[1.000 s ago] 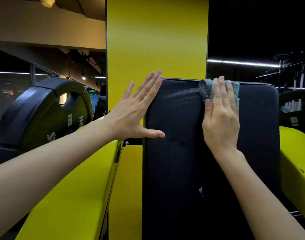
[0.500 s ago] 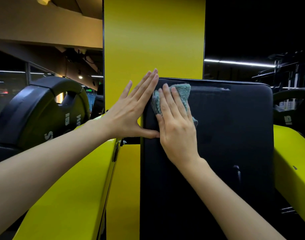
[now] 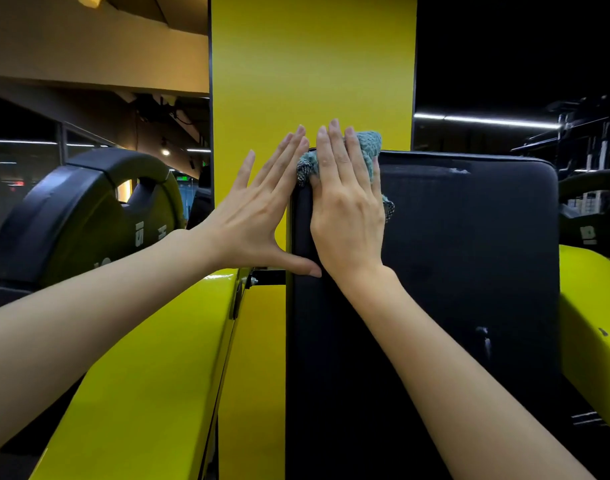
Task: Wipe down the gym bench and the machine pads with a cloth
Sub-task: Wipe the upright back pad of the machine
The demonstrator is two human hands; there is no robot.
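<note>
An upright black machine pad [image 3: 469, 271] fills the middle and right of the view. My right hand [image 3: 348, 209] presses a grey-green cloth [image 3: 367, 145] flat against the pad's top left corner, and the cloth sticks out above the pad's top edge. My left hand [image 3: 258, 216] lies flat with fingers spread along the pad's left side edge, its thumb on the pad's front face. Most of the cloth is hidden under my right hand.
A yellow column [image 3: 310, 64] rises behind the pad. Yellow machine arms run along the left [image 3: 151, 375] and right [image 3: 590, 323]. A black 15 weight plate [image 3: 71, 216] sits at the left, another plate [image 3: 590, 216] at the right. Dark racks stand far right.
My right hand slid the cloth leftward across the top of the pad, from the upper right area to the top left corner. My left hand stayed on the left edge.
</note>
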